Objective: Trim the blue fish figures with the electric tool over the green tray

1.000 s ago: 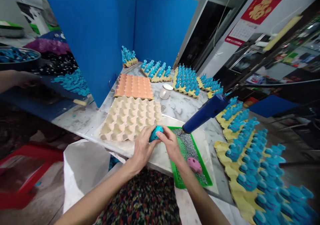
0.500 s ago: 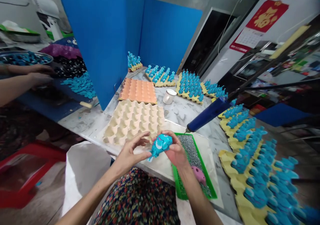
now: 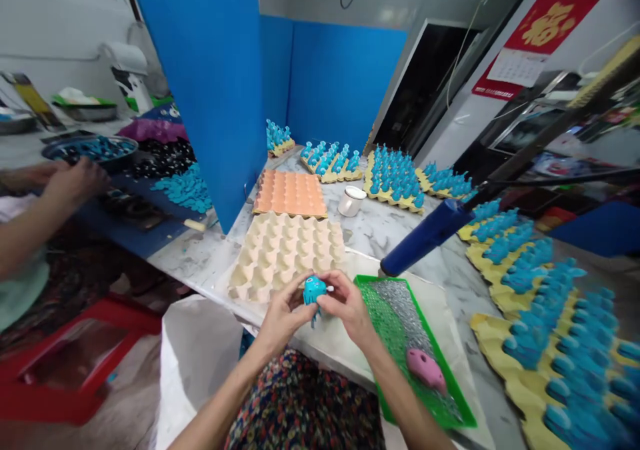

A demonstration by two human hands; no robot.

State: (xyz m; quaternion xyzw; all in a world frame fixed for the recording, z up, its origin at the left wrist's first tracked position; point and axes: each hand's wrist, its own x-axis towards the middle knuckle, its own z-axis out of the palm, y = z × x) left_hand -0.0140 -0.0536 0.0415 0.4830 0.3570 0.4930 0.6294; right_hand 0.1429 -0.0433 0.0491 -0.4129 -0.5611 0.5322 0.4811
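Over the table's front edge, both hands hold a small blue toy figure (image 3: pixel 313 290) with a painted eye. My left hand (image 3: pixel 286 313) grips its left side with thumb and fingers closed. My right hand (image 3: pixel 350 307) closes on its right side, thumb against the body, beside a small white part sticking out. The toy is now turned, so its white-and-pink painted side is mostly hidden. Just right of my right hand lies a green tray (image 3: pixel 383 333) of small grey metal screws, with a pink rounded piece with holes (image 3: pixel 425 370) on top.
A blue electric screwdriver (image 3: pixel 425 237) hangs over the tray. Beige (image 3: pixel 295 250) and orange (image 3: pixel 290 193) egg trays lie ahead, near a white mug (image 3: pixel 352 201). Yellow trays of blue toys (image 3: pixel 530 277) line the right. Left, past a blue partition (image 3: pixel 210 90), a co-worker's hands (image 3: pixel 75 183) work.
The toy has been turned in my hands, and my left hand has closed in on it. My view has shifted slightly. The co-worker's hands have lifted and come together.
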